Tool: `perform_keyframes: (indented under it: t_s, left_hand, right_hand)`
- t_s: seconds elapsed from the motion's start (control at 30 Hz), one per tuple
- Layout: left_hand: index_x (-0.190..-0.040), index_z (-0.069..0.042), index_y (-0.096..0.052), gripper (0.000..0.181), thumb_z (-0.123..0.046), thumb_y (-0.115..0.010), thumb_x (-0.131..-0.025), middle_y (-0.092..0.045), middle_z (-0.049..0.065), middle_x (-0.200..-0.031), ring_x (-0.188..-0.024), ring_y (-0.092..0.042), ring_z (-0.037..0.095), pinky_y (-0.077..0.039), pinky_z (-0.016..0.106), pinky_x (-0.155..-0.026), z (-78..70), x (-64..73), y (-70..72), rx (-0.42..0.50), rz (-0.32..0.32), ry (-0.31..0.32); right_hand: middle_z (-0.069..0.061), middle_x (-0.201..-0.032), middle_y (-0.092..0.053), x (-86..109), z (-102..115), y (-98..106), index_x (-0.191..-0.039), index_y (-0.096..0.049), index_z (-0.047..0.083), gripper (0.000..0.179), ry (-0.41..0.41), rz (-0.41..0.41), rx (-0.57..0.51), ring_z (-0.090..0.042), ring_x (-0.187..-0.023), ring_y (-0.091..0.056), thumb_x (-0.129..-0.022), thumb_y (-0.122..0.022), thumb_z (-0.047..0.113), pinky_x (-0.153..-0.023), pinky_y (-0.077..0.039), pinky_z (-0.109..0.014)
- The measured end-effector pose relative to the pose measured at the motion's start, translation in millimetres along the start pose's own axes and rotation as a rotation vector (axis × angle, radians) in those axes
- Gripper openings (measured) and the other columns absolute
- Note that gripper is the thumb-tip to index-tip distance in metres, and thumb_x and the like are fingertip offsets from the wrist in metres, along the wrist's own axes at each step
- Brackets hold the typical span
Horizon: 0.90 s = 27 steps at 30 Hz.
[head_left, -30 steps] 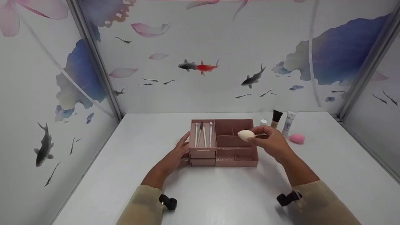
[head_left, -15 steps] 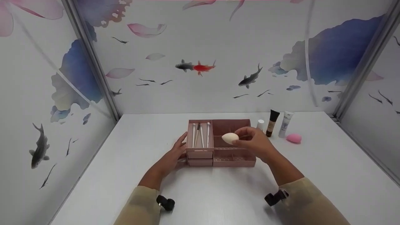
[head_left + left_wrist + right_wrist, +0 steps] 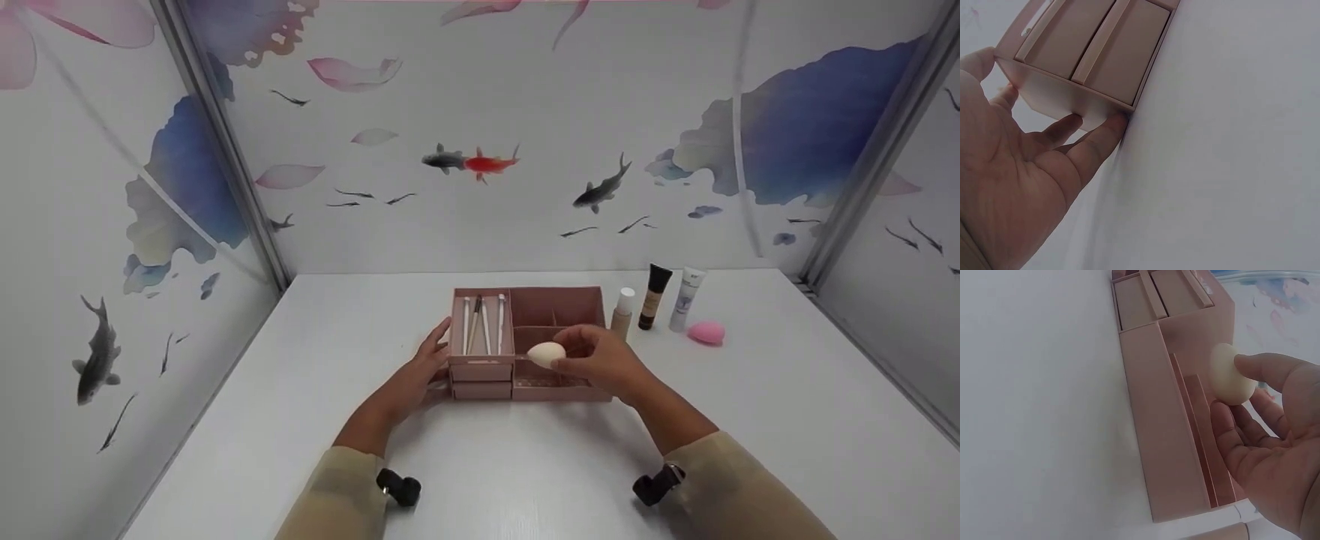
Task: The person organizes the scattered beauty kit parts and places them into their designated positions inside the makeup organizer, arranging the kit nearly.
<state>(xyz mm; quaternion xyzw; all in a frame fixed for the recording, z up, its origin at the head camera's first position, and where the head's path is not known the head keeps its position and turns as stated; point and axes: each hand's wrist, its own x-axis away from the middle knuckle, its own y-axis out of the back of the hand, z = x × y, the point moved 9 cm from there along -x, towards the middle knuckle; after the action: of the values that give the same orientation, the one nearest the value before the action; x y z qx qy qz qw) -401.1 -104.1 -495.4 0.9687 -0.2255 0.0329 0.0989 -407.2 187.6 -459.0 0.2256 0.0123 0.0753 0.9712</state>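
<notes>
My right hand (image 3: 604, 364) pinches a cream makeup sponge (image 3: 546, 355) between thumb and fingers, over the front compartments of a pink makeup organizer (image 3: 480, 372). In the right wrist view the egg-shaped sponge (image 3: 1229, 377) hangs above the divided side, near the drawer block's wall. On the organizer's left side rests my left hand (image 3: 411, 379); in the left wrist view its fingertips (image 3: 1111, 125) touch the side wall next to two closed drawers (image 3: 1123, 50). Several slim white-handled brushes and a darker one (image 3: 476, 324) lie in the organizer's top left tray.
Right of the organizer stand a small white-capped bottle (image 3: 622, 313), a black-capped tube (image 3: 655, 297) and a white tube (image 3: 685, 300). A pink makeup sponge (image 3: 706, 333) lies by them on the white table (image 3: 337, 315). Printed panels wall in the back and sides.
My right hand has carried the cream sponge left, then down and nearer over the organizer's front compartments. The bottle behind it shows more fully. My left hand stays on the organizer's side.
</notes>
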Motion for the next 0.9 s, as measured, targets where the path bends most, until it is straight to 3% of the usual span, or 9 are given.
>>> perform_keyframes:
  t_s: [0.2, 0.4, 0.6, 0.9]
  left_hand:
    - [-0.161, -0.068, -0.01, 0.057, -0.063, -0.037, -0.111, -0.019, 0.004, -0.179, -0.163, -0.029, 0.045, -0.031, 0.068, -0.128, 1.9, -0.9, 1.4, -0.049, -0.019, -0.004]
    - [-0.162, -0.068, -0.01, 0.057, -0.063, -0.037, -0.111, -0.02, 0.005, -0.179, -0.161, -0.03, 0.049, -0.028, 0.07, -0.128, 1.3, -1.0, 2.7, -0.069, -0.026, -0.005]
    - [-0.161, -0.068, -0.01, 0.057, -0.065, -0.037, -0.11, -0.02, 0.005, -0.179, -0.162, -0.03, 0.049, -0.025, 0.072, -0.129, 1.2, -0.4, 3.7, -0.09, -0.034, 0.002]
    - [-0.161, -0.069, -0.011, 0.058, -0.066, -0.038, -0.11, -0.019, 0.005, -0.18, -0.162, -0.029, 0.05, -0.024, 0.073, -0.128, 2.7, -1.4, 3.4, -0.088, -0.037, 0.018]
  right_hand:
    - [-0.011, -0.126, -0.074, -1.0, -5.0, -9.1, -0.124, -0.075, 0.011, 0.038, 0.025, 0.029, 0.026, -0.024, -0.109, -0.072, -0.088, -0.088, 0.015, -0.094, -0.062, -0.036]
    - [-0.005, -0.117, -0.076, 0.5, -6.7, -12.9, -0.116, -0.079, 0.016, 0.03, 0.026, 0.032, 0.113, -0.021, -0.106, -0.072, -0.087, -0.088, 0.013, -0.094, -0.062, -0.039]
    - [-0.004, -0.112, -0.076, 2.3, -6.8, -16.6, -0.116, -0.08, 0.015, 0.032, 0.022, 0.047, 0.192, -0.02, -0.101, -0.069, -0.086, -0.088, 0.013, -0.09, -0.061, -0.037]
    - [-0.002, -0.114, -0.077, 3.5, -6.2, -16.8, -0.118, -0.08, 0.017, 0.031, 0.029, 0.047, 0.232, -0.019, -0.105, -0.07, -0.088, -0.088, 0.014, -0.095, -0.061, -0.041]
